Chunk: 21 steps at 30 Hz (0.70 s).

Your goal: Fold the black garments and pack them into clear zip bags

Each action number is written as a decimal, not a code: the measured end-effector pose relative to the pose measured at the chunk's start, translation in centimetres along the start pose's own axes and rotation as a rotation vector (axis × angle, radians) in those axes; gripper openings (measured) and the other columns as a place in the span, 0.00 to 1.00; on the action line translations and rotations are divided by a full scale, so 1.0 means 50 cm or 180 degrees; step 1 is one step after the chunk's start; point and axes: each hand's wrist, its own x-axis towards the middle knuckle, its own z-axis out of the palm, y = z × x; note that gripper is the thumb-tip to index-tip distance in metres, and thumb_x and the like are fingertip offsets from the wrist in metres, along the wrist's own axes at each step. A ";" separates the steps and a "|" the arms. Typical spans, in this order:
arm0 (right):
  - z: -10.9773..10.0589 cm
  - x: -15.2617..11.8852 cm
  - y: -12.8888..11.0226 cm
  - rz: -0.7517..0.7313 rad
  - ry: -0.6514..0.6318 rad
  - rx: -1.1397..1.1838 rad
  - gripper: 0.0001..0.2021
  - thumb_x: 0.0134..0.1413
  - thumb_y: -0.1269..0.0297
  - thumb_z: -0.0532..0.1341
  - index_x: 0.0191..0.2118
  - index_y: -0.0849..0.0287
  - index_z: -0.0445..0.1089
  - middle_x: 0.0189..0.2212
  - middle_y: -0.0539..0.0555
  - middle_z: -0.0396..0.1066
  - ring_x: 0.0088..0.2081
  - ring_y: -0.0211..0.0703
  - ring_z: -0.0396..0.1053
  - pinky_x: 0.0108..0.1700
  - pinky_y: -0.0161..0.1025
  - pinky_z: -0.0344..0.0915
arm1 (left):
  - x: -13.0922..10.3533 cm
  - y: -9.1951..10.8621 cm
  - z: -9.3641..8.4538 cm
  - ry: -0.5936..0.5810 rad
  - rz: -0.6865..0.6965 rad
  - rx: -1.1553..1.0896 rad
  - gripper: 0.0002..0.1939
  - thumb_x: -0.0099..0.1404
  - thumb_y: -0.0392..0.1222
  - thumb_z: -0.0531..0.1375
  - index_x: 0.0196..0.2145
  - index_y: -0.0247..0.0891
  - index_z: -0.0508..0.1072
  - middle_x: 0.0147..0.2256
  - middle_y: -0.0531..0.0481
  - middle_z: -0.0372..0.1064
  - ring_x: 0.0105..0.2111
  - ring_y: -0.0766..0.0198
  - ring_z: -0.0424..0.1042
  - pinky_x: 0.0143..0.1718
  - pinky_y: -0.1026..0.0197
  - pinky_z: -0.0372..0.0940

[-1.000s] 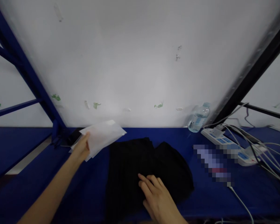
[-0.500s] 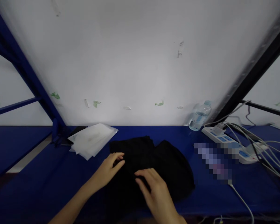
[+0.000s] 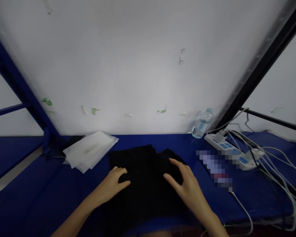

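Observation:
A black garment [image 3: 143, 177] lies folded on the blue table [image 3: 34, 191] right in front of me. My left hand [image 3: 113, 182] rests on the garment's left part, fingers curled down onto the cloth. Over the garment's right part hovers my right hand [image 3: 187, 187], fingers spread, fingertips at or just above the cloth. Neither hand grips anything. A stack of white translucent plastic bags [image 3: 90, 151] lies to the left of the garment, apart from both hands.
A water bottle [image 3: 201, 123] stands against the white wall at the back right. A white power strip [image 3: 233, 152] with several cables [image 3: 276, 164] fills the right side. A blue frame post [image 3: 19, 89] rises at the left, a black one at the right.
My left hand set the white bags down at the left and came onto the black garment. My right hand moved up and to the right over the cloth, fingers spreading.

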 end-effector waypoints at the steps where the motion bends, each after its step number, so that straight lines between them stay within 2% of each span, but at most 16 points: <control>1: 0.009 0.002 -0.010 -0.0167 -0.0003 -0.0245 0.29 0.52 0.48 0.62 0.57 0.54 0.62 0.50 0.58 0.70 0.51 0.55 0.65 0.50 0.52 0.64 | -0.002 0.007 -0.001 -0.0010 -0.0061 -0.0089 0.12 0.63 0.51 0.57 0.37 0.42 0.70 0.36 0.49 0.68 0.40 0.53 0.69 0.42 0.54 0.62; 3: 0.026 0.011 -0.028 -0.0395 0.0011 -0.0672 0.29 0.50 0.51 0.64 0.56 0.56 0.63 0.47 0.59 0.71 0.47 0.57 0.66 0.47 0.54 0.64 | -0.008 0.021 -0.007 -0.0043 -0.0092 -0.0341 0.11 0.64 0.50 0.55 0.37 0.42 0.69 0.35 0.51 0.68 0.36 0.56 0.70 0.39 0.57 0.62; 6: 0.029 0.039 -0.034 -0.0474 -0.0041 -0.0705 0.13 0.57 0.62 0.57 0.47 0.57 0.70 0.38 0.58 0.74 0.41 0.53 0.69 0.42 0.49 0.65 | -0.012 0.028 -0.033 0.0066 0.0044 -0.0648 0.11 0.65 0.51 0.55 0.37 0.42 0.69 0.35 0.53 0.70 0.36 0.58 0.71 0.38 0.59 0.63; 7: 0.023 0.051 -0.030 -0.0391 -0.0011 -0.0558 0.12 0.58 0.64 0.55 0.44 0.57 0.71 0.36 0.57 0.74 0.39 0.51 0.70 0.42 0.47 0.65 | -0.012 0.024 -0.047 0.0175 0.0080 -0.0665 0.11 0.65 0.52 0.55 0.37 0.42 0.69 0.35 0.53 0.71 0.37 0.57 0.71 0.38 0.59 0.63; 10: -0.001 0.084 0.002 0.0184 0.0153 0.0006 0.13 0.59 0.57 0.54 0.40 0.57 0.72 0.32 0.54 0.75 0.35 0.48 0.72 0.38 0.42 0.65 | -0.004 -0.004 -0.090 0.0586 0.0054 -0.0581 0.13 0.64 0.53 0.56 0.39 0.43 0.70 0.36 0.53 0.71 0.39 0.56 0.71 0.41 0.57 0.64; 13: -0.014 0.097 0.056 0.0676 -0.0007 0.0313 0.17 0.56 0.49 0.56 0.36 0.57 0.72 0.29 0.52 0.75 0.32 0.48 0.72 0.34 0.40 0.65 | 0.010 -0.048 -0.115 0.0732 -0.0113 -0.0615 0.15 0.63 0.55 0.56 0.40 0.43 0.70 0.37 0.50 0.73 0.40 0.52 0.72 0.43 0.53 0.66; 15: -0.010 0.095 0.090 0.0820 -0.0107 0.0242 0.17 0.54 0.49 0.57 0.36 0.58 0.72 0.28 0.53 0.75 0.31 0.48 0.72 0.34 0.41 0.66 | 0.018 -0.077 -0.112 0.0763 -0.0166 -0.0608 0.18 0.62 0.56 0.56 0.43 0.43 0.71 0.40 0.48 0.74 0.42 0.49 0.73 0.46 0.50 0.66; 17: -0.003 0.092 0.111 0.0866 0.0072 0.0040 0.18 0.53 0.50 0.57 0.41 0.60 0.72 0.31 0.56 0.75 0.33 0.49 0.72 0.37 0.43 0.67 | 0.025 -0.100 -0.098 0.0826 -0.0149 -0.0574 0.20 0.63 0.56 0.56 0.46 0.43 0.71 0.44 0.47 0.74 0.46 0.48 0.72 0.49 0.48 0.65; 19: 0.003 0.096 0.115 0.0714 0.0374 -0.0119 0.22 0.54 0.50 0.57 0.47 0.61 0.69 0.37 0.58 0.75 0.38 0.50 0.72 0.41 0.46 0.66 | 0.029 -0.114 -0.084 0.0934 -0.0163 -0.0556 0.20 0.63 0.56 0.55 0.47 0.44 0.72 0.47 0.48 0.74 0.48 0.49 0.71 0.51 0.48 0.64; 21: 0.009 0.111 0.105 0.0368 0.0466 -0.0240 0.23 0.56 0.49 0.55 0.50 0.61 0.68 0.42 0.60 0.74 0.43 0.51 0.70 0.45 0.48 0.65 | 0.033 -0.119 -0.074 0.1132 -0.0221 -0.0481 0.19 0.63 0.55 0.56 0.46 0.44 0.74 0.47 0.48 0.74 0.49 0.50 0.72 0.51 0.48 0.64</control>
